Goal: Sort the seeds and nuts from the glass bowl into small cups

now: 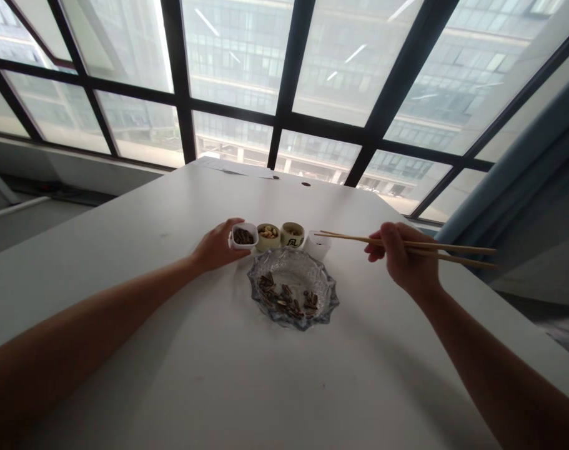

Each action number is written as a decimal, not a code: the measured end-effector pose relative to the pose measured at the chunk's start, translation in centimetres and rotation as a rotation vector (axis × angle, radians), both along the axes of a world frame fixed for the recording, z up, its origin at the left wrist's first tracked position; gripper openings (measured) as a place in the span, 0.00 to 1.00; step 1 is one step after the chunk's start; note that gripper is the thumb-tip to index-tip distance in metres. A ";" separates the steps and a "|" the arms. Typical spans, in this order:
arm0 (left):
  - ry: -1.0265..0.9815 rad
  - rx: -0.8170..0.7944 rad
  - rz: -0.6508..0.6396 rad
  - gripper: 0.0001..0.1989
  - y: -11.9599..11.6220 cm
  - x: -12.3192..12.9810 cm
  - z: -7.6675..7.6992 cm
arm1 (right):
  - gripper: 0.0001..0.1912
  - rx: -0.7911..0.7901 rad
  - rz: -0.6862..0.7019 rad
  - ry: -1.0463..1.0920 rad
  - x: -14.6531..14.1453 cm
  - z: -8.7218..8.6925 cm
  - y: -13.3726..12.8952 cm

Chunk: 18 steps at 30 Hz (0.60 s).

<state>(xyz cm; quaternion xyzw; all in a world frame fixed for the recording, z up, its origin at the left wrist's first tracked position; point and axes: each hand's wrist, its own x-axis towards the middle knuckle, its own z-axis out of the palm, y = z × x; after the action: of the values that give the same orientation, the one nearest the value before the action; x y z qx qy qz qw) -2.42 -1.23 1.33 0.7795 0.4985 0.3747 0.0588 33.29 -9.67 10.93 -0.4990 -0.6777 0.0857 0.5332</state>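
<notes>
My left hand [221, 245] grips a small white cup [243, 245] that holds dark sunflower seeds [243, 235]. Wooden chopsticks [434, 247] are held in my right hand [408, 256], their tips over a white cup [318, 247] at the row's right end. Between the two white cups stand two pale yellow cups; the left yellow cup [268, 243] contains nuts, and the right yellow cup [293, 242] bears a dark written character, its contents unclear. In front of the row, a scalloped glass bowl [328, 300] has several striped sunflower seeds [291, 303] lying in it.
The white table [209, 375] reaches back to a large framed window [232, 144]. Papers [232, 167] lie at its far edge, with a small dark red disc [306, 184] nearby. A blue curtain [513, 169] hangs at the right.
</notes>
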 end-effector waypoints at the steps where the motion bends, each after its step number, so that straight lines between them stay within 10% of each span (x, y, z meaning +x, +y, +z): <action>1: -0.001 0.003 -0.003 0.36 0.0 0.0 0.0 | 0.26 -0.023 0.070 0.031 -0.5 0.1 -0.5; 6: 0.002 0.009 -0.002 0.36 -0.1 0.0 0.1 | 0.27 -0.320 0.418 -0.020 -2.9 -0.4 -2.1; 18: -0.007 0.011 -0.014 0.36 0.0 0.0 0.1 | 0.25 -0.268 0.494 -0.191 -3.5 -1.0 -2.5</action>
<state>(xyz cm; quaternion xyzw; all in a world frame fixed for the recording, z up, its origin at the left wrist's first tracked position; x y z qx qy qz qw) -2.39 -1.27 1.41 0.7821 0.4908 0.3795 0.0589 29.84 -12.13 9.94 -0.3908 -0.8083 0.2542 0.3596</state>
